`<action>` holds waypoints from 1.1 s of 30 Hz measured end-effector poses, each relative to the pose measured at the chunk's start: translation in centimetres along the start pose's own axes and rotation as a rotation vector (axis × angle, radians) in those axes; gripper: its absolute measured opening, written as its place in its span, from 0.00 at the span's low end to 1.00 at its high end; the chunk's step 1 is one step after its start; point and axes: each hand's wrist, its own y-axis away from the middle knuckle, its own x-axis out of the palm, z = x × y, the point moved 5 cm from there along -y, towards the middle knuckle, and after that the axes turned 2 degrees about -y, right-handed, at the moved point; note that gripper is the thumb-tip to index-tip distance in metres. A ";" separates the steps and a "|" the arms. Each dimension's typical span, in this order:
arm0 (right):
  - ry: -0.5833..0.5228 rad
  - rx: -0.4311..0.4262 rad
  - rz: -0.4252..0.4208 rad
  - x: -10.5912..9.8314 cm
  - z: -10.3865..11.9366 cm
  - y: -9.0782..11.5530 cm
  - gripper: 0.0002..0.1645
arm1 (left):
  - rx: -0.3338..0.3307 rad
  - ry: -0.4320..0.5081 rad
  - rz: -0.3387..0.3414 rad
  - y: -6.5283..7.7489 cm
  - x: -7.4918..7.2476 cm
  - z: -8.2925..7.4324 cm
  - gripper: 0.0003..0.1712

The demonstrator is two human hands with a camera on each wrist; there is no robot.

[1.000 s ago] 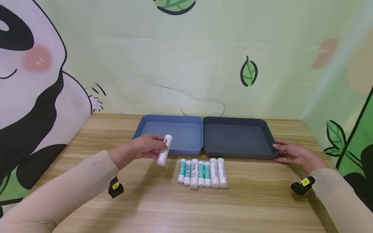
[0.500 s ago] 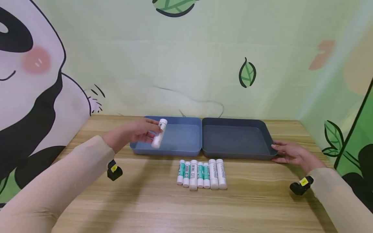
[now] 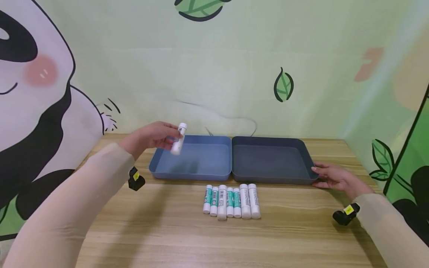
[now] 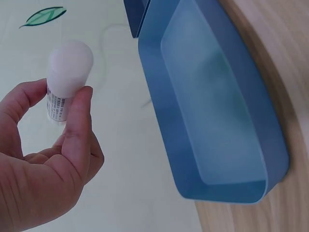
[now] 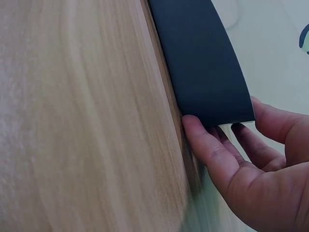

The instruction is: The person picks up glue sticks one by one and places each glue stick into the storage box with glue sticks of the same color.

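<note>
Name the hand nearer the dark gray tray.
Right. The right hand holds the dark gray tray at its front right corner; the left hand, holding a white tube, is by the left end of the blue tray.

White tube (image 3: 179,139) tilted; above blue tray (image 3: 209,157)

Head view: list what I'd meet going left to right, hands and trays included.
Panda drawing → left hand → blue tray → dark tray → right hand → drawn leaves. Left out because they overlap others' span: the held white tube and the row of tubes.
</note>
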 end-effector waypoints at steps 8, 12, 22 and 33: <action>0.022 -0.002 0.004 0.3 0.1 -0.2 0.49 | 0.009 -0.041 0.008 -0.2 -1.1 -0.1 0.37; 0.018 -0.001 0.001 0.5 0.1 -0.2 0.49 | -0.003 -0.048 -0.007 -0.5 -1.5 0.0 0.36; 0.027 -0.002 0.013 1.0 -0.1 -0.3 0.49 | -0.047 -0.071 -0.075 -1.6 -2.5 0.4 0.34; 0.007 -0.005 -0.002 0.2 -0.3 0.0 0.53 | -0.022 -0.131 -0.133 -4.2 -2.3 0.1 0.33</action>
